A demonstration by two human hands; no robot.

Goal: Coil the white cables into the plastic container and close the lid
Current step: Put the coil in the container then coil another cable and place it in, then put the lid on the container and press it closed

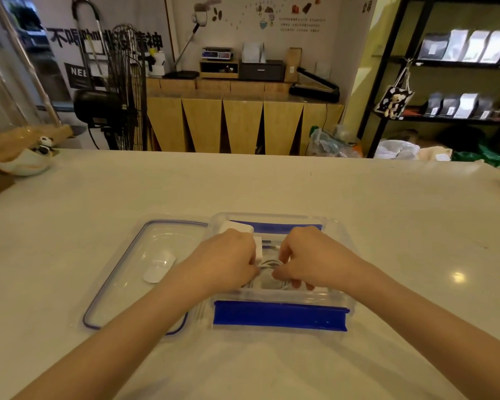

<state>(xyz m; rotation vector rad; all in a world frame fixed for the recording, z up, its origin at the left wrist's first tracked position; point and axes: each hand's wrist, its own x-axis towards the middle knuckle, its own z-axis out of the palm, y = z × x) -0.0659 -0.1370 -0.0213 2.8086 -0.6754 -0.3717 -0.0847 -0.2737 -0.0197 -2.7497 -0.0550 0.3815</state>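
Observation:
A clear plastic container [341, 235] with blue clip flaps stands open on the white table in front of me. Inside it lie coiled white cables [267, 264] and a white charger block [237, 226] at the back left. My left hand [228, 258] and my right hand [309, 255] are both down inside the container, fingers curled onto the cable coil between them. Much of the coil is hidden under my hands. The clear lid [145, 255], edged with a dark blue seal, lies flat on the table, touching the container's left side.
A small white oval object [159, 268] shows at the lid. A bowl with a panda figure [26, 157] sits at the table's far left corner. Beyond the table's far edge stand a fan, a wooden counter and black shelves.

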